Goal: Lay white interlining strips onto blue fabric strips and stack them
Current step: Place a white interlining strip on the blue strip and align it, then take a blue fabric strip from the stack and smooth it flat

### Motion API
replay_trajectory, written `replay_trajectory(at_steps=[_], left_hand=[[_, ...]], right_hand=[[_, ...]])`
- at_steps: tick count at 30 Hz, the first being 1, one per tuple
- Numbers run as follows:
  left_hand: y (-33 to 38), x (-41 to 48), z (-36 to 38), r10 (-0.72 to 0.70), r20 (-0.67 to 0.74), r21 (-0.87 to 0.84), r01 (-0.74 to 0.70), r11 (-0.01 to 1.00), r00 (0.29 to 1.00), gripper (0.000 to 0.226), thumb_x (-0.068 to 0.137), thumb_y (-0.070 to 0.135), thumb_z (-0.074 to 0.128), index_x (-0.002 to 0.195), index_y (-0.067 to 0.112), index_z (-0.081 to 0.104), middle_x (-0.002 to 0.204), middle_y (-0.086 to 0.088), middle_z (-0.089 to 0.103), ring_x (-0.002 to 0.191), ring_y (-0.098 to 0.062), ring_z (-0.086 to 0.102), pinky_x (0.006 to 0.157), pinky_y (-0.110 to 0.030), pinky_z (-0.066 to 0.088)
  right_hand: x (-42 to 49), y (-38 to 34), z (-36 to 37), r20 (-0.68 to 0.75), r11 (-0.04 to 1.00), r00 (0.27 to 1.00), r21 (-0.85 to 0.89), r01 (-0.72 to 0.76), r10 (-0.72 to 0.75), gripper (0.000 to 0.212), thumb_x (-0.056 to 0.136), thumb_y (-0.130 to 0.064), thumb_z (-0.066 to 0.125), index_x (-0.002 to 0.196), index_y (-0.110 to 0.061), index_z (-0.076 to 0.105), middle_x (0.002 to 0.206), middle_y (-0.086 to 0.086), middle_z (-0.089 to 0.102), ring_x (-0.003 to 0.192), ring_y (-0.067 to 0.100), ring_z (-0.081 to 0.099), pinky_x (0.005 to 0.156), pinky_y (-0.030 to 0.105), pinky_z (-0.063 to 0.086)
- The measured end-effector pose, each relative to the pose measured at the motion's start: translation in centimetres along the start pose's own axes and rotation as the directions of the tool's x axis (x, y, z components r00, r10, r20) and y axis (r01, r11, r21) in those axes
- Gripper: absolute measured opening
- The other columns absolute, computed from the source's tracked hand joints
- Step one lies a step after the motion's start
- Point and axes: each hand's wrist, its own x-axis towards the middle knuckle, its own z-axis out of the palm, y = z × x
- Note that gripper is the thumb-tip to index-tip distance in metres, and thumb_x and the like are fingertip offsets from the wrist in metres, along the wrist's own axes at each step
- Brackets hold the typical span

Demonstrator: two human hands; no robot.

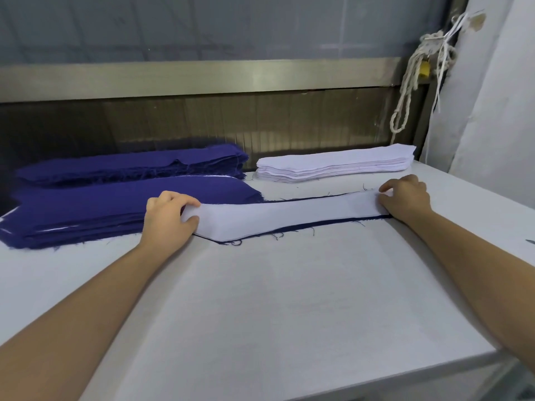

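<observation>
A: Hands first?

B: Logged left hand (pixel 169 215) with fingers curled over and thumb tucked against the left end of the white interlining strip (pixel 283 217), pinching it. Logged right hand (pixel 405 198) curled on the right end in the same way, gripping.

A: Position of the strip?

B: Found it stretched between the two hands, long axis left to right, lying on a blue fabric strip (pixel 304 226) on the table (pixel 289 299). Saw only a thin dark edge with loose threads along the near side.

A: Relation for the coming move?

B: Placed the near blue stack (pixel 101 209) directly left of the pair, just beside the left hand and well apart from the right. Judged a leftward carry along the long axis, left hand leading.

A: Materials?

B: Recorded interlining as thin, smooth and limp, tapered at the left end; blue cloth as woven and frayed. Noted white slivers between layers of the near stack, so probably finished pairs. Noted behind it the far blue stack (pixel 130 164), with the white stack (pixel 335 164) to its right.
</observation>
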Motion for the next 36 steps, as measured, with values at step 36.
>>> replay_trajectory(at_steps=[36], left_hand=[[-1.8, 8.9, 0.9, -0.506, 0.076, -0.879, 0.298, 0.373, 0.859, 0.020, 0.092, 0.010, 0.055, 0.109, 0.019, 0.050, 0.106, -0.009, 0.060, 0.075, -0.013, 0.059, 0.058, -0.020, 0.053]], right_hand=[[-1.2, -32.4, 7.9, -0.005, 0.800, 0.818, 0.207, 0.563, -0.575, 0.032, 0.096, -0.019, 0.044, 0.118, -0.029, 0.064, 0.121, 0.000, 0.063, 0.111, 0.027, 0.057, 0.084, 0.036, 0.045]])
